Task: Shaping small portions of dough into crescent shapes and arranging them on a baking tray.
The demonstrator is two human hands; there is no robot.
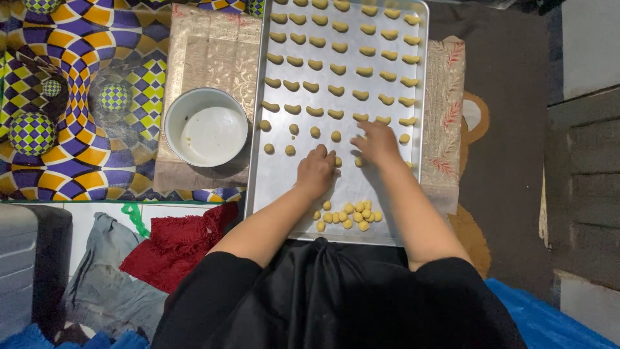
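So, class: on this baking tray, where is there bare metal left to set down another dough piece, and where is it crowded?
Bare patches on the tray: the lower left, between the loose dough balls, the left hand and the near rim; also a strip between the right hand and the ball pile. Crowded: the far half, filled with rows of curved pieces.
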